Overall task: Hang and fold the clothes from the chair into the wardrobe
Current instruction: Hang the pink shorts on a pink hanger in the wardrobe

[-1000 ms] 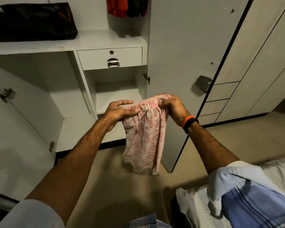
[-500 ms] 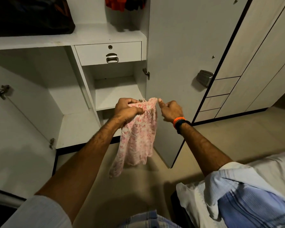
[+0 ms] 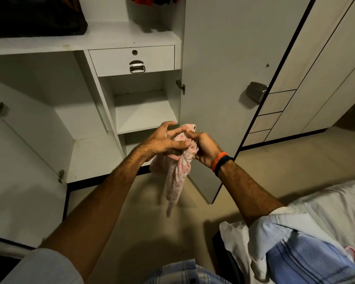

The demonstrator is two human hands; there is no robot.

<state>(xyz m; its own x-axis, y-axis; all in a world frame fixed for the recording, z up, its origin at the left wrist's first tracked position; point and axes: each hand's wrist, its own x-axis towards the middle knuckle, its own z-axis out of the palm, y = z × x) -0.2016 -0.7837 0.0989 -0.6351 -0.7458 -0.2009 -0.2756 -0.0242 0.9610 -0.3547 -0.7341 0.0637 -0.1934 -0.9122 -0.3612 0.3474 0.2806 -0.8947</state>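
A small pink floral garment (image 3: 178, 173) hangs bunched between both hands, in front of the open white wardrobe (image 3: 131, 37). My left hand (image 3: 162, 141) lies over its gathered waistband with fingers spread, the lower fingers pressing the cloth. My right hand (image 3: 203, 147) grips the waistband from the right, fingers curled round it. The lower part of the garment dangles in a narrow twist above the floor. More clothes, white and blue striped (image 3: 295, 249), lie piled at the lower right on what looks like a dark chair, mostly hidden.
The wardrobe's right door (image 3: 223, 78) stands open just behind my hands. A drawer (image 3: 131, 60) sits above bare shelves (image 3: 143, 113). A dark bag (image 3: 35, 17) rests on the top shelf; red clothes (image 3: 143, 0) hang above. A bed (image 3: 336, 201) lies at the right.
My hands have come together, gathering the garment's waistband from spread out into a bunch. The cloth now hangs narrower and twisted. The view has tilted down slightly.
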